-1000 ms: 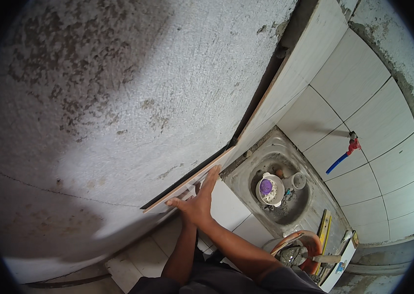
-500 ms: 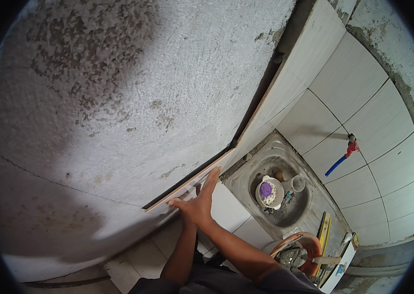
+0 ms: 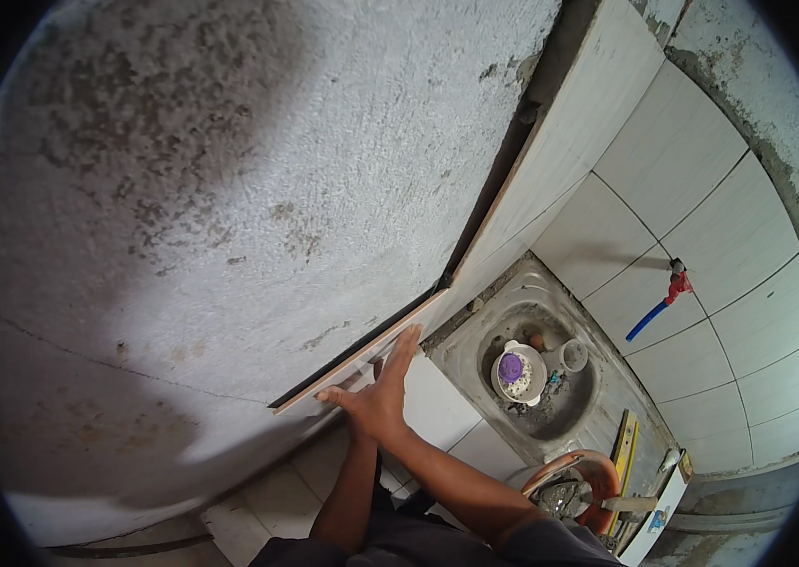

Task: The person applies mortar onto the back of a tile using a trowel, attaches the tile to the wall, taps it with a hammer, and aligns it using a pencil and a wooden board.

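A pale wall tile (image 3: 343, 373) stands against the rough plastered wall, its reddish-brown edge facing up. A narrow dark gap runs between that edge and the wall. Pressed to the tile's face is my right hand (image 3: 380, 399), open, with its thumb stretched left and its fingers pointing up toward the tile's right end. My left forearm (image 3: 347, 491) rises behind the right wrist. The left hand is mostly hidden behind the right one, so its fingers do not show clearly. At its right end the tile meets a taller row of set tiles (image 3: 565, 156).
To the right lies a dirty metal sink (image 3: 565, 425) holding a white bowl with a purple item (image 3: 511, 367) and a clear cup (image 3: 573, 355). An orange bucket (image 3: 598, 472), a yellow level (image 3: 625, 444) and a red tap (image 3: 679, 282) with a blue hose are nearby.
The view has shifted slightly. My right hand stays spread on the tile, and the tile keeps its place beside the set row.
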The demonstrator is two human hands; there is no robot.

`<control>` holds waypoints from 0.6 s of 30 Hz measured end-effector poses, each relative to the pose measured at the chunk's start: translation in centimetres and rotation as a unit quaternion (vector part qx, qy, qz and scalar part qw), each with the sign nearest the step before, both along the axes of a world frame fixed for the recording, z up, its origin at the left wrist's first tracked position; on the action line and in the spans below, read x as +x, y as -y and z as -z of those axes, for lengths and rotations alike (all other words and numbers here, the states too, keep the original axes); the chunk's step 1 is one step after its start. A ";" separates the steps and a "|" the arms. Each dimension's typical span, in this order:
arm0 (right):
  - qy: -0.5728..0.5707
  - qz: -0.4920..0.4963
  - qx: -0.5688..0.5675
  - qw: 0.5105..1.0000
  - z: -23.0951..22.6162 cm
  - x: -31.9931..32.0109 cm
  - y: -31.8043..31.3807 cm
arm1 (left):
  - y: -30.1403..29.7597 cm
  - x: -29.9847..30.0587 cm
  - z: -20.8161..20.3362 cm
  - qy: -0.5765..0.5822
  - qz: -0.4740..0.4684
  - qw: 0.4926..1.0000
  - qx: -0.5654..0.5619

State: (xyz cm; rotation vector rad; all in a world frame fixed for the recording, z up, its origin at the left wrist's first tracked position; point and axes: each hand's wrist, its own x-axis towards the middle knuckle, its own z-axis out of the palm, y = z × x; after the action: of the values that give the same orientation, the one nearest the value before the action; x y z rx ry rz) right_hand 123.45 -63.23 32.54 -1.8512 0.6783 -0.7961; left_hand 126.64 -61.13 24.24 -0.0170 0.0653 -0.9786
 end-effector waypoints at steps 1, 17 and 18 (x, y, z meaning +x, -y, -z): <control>-0.004 -0.002 -0.001 1.000 0.0 0.0 0.0 | 0.1 -0.1 -0.2 -0.006 0.002 1.000 -0.003; -0.012 -0.012 0.017 1.000 -0.9 -0.1 0.2 | 0.9 -0.5 -3.7 -0.073 0.041 0.993 -0.088; -0.005 -0.015 0.008 1.000 -0.9 -0.1 0.1 | 0.7 -0.5 -3.9 -0.076 0.039 0.992 -0.093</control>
State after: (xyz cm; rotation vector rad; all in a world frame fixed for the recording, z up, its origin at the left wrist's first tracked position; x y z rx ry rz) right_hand 123.32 -63.34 33.40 -1.8480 0.6606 -0.7593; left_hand 126.18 -61.85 28.18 -0.2617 0.1163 -1.0581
